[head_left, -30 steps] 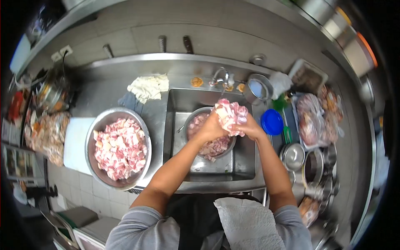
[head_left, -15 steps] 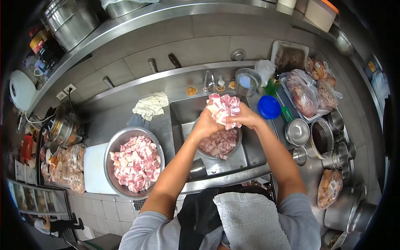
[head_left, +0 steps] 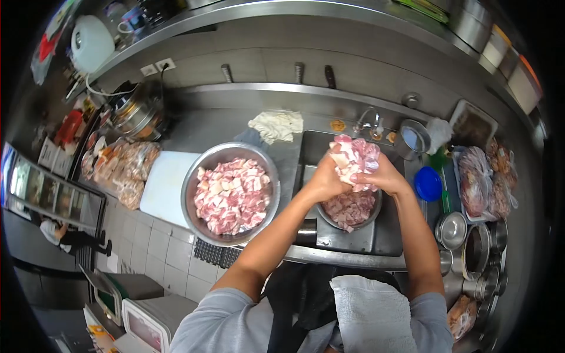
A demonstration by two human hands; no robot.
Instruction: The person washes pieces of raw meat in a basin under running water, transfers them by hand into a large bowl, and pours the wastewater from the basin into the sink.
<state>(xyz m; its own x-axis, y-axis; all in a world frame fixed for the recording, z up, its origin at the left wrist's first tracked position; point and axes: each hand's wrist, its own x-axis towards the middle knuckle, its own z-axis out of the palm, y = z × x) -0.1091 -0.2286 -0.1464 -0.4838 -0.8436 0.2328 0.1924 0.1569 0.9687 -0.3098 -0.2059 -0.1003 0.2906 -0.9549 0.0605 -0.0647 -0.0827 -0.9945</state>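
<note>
A heap of raw meat chunks (head_left: 356, 160) is clasped between my left hand (head_left: 327, 178) and my right hand (head_left: 385, 176), above the sink (head_left: 385, 238). Under my hands, a metal bowl (head_left: 379, 213) in the sink holds more cut meat (head_left: 351, 210). To the left, a large steel bowl (head_left: 189, 194) of meat chunks (head_left: 231, 194) rests on the counter, overlapping a white cutting board (head_left: 168, 182). Both palms and some fingers are hidden by the meat.
A cream cloth (head_left: 276, 126) lies behind the large bowl. Behind the sink stands a faucet (head_left: 369, 117). At right are a blue lid (head_left: 428, 183), bagged meat (head_left: 474, 182) and metal pots (head_left: 452, 230). Another person (head_left: 67, 236) is far left.
The view has swung, so the sink and bowls appear further right than half a second ago. Both hands still hold the meat heap above the sink bowl.
</note>
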